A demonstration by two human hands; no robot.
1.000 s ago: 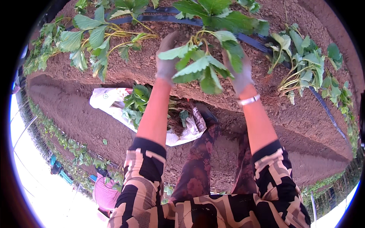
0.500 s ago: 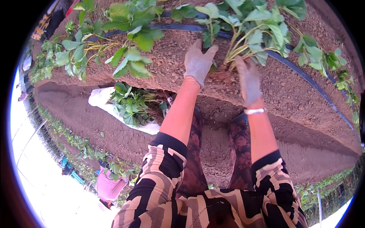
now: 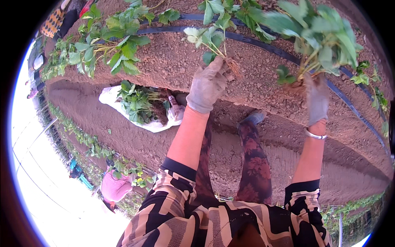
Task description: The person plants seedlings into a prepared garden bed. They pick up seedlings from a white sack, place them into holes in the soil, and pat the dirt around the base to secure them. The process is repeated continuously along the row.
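My left hand [image 3: 207, 88], in a greyish glove, pinches a small strawberry seedling [image 3: 214, 38] by its base. Reddish roots hang from it beside my fingertips, above the soil. To the right, my gloved right hand [image 3: 317, 99] grips a larger, leafy strawberry plant [image 3: 323, 37] by its lower stems. Its leaves are smeared by motion, and brown roots show next to the glove. Both plants are off the ground, over the raised soil bed [image 3: 263, 78].
Black drip lines [image 3: 349, 96] run along the bed, with more strawberry plants [image 3: 119, 45] at the far left. A white sack [image 3: 154, 126] with bundled plants lies in the furrow left of my legs. Other people, one in pink [image 3: 115, 185], are at the left.
The larger plant has left the soil in my right hand, which moved right. My left hand, open before, now holds the small seedling nearer to me. My foot on the right has shifted.
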